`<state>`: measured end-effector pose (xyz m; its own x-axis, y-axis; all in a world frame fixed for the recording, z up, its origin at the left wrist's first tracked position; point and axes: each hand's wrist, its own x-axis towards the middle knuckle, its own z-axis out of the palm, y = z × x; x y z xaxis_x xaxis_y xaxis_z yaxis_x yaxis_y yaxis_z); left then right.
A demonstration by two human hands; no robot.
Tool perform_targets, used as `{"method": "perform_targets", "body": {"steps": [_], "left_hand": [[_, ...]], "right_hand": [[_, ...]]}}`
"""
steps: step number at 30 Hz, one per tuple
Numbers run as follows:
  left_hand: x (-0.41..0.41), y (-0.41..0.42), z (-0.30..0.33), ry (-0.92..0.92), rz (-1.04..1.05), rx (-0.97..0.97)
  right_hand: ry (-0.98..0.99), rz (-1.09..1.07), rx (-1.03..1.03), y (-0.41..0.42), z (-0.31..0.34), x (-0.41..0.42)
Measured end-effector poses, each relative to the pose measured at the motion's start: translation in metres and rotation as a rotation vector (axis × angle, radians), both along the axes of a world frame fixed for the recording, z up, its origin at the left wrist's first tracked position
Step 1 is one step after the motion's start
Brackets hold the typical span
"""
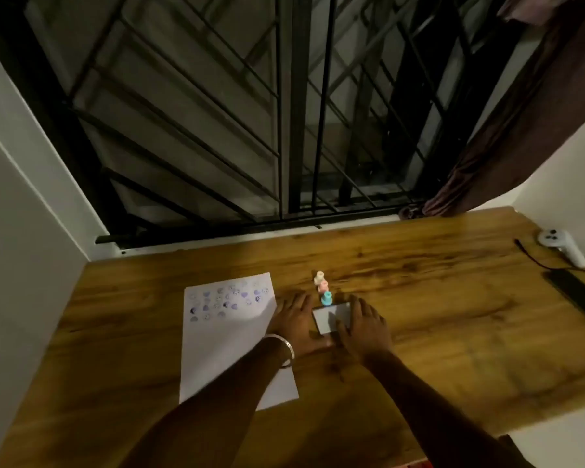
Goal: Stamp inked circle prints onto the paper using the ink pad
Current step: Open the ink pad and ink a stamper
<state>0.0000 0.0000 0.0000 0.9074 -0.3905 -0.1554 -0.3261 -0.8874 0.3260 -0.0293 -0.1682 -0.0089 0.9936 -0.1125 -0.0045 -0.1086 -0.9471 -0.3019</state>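
Now we rest our left hand (pixel 293 319) flat and our right hand (pixel 362 324) loosely on the closed white square ink pad (pixel 328 319), grasping nothing, beside the stamped white paper sheet (pixel 223 336).

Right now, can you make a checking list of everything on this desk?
Surface: brown wooden desk, shiny.
Job's things: white paper sheet with purple prints near its far end; flat white ink pad case; row of three small stamps, cream, pink and blue, just behind it.
Clutter: white handheld controller, flat black bar.
Grip: left hand and right hand on either side of the case.
Cables: thin dark cable by the controller.
Surroundings: barred window, dark curtain, white walls.
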Motion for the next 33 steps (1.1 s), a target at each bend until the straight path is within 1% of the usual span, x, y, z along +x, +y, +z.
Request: {"method": "perform_targets", "body": {"steps": [4, 6, 12, 15, 18, 21, 26, 31, 33], "left_hand": [[0.001, -0.013, -0.004, 0.049, 0.0, 0.059], [0.001, -0.02, -0.007, 0.046, -0.006, 0.06], [0.007, -0.035, -0.008, 0.052, 0.008, 0.054], [0.008, -0.035, -0.007, 0.046, 0.019, 0.02], [0.008, -0.027, -0.008, 0.077, 0.033, -0.037], [0.006, -0.012, -0.007, 0.123, 0.057, -0.077], [-0.002, 0.03, -0.002, 0.066, 0.073, -0.091], [-0.007, 0.087, 0.003, -0.012, 0.112, -0.066], [-0.012, 0.114, 0.005, -0.039, 0.161, -0.072]], "right_hand": [[-0.001, -0.026, 0.045, -0.001, -0.002, -0.003], [0.028, -0.035, 0.082, 0.0, -0.004, -0.004], [0.02, -0.041, 0.167, -0.002, -0.005, -0.006], [0.011, -0.039, 0.181, 0.0, -0.005, -0.006], [-0.024, -0.057, 0.199, 0.006, -0.005, -0.006], [-0.073, -0.077, 0.226, 0.021, -0.005, -0.007], [-0.105, -0.071, 0.269, 0.056, -0.007, -0.007], [-0.157, 0.048, 0.299, 0.11, -0.005, -0.003], [-0.18, 0.107, 0.269, 0.135, -0.005, -0.003]]}}
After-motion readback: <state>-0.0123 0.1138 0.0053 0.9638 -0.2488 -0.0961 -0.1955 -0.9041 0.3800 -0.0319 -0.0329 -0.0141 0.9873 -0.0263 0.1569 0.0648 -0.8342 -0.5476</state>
